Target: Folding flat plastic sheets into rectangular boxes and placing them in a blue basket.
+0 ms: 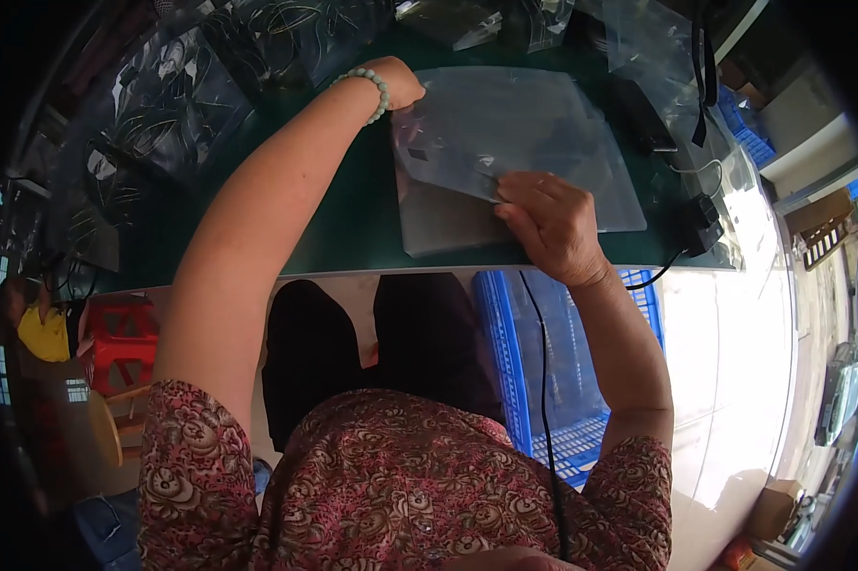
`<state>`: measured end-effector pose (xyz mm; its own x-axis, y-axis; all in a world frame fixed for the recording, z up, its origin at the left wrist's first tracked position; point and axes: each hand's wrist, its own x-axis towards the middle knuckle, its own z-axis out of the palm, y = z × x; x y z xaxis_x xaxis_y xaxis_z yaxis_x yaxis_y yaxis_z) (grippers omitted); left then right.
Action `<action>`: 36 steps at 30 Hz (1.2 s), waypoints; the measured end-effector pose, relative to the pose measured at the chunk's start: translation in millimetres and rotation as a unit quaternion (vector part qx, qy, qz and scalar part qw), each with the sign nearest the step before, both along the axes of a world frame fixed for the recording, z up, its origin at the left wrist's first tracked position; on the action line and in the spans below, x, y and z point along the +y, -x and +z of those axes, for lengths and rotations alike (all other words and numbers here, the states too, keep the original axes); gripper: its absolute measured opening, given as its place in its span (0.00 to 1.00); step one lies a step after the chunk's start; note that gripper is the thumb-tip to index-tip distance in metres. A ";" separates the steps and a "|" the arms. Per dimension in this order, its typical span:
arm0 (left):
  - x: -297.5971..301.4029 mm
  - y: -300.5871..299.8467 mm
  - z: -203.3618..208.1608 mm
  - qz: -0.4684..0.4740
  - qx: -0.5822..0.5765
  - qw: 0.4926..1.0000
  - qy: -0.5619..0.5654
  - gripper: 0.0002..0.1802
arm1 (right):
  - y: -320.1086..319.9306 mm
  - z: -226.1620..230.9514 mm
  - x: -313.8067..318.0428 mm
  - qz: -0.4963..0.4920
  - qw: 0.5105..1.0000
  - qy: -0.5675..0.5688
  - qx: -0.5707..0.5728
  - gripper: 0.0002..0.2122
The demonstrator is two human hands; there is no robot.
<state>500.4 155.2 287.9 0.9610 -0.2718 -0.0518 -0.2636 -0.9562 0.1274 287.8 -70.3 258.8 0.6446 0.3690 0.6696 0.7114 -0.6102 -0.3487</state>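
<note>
Clear plastic sheets (505,124) lie on the worktop (334,228); the right hand (551,221) pinches the top one's near edge, the left hand (398,82) curls at their far-left corner, grip unclear.

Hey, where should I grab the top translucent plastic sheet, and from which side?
Probably pinch its near edge, coming from your side: the top plastic sheet is thin and broad, but that edge is raised above the plastic beneath, where the right hand pinches it.

Red stool (122,340) at left, blue crate (512,371)
</note>
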 end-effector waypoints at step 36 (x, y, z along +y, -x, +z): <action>35.3 19.9 2.7 0.033 0.238 0.958 0.157 0.18 | -14.5 -3.6 -11.1 0.021 0.989 0.063 0.135 0.11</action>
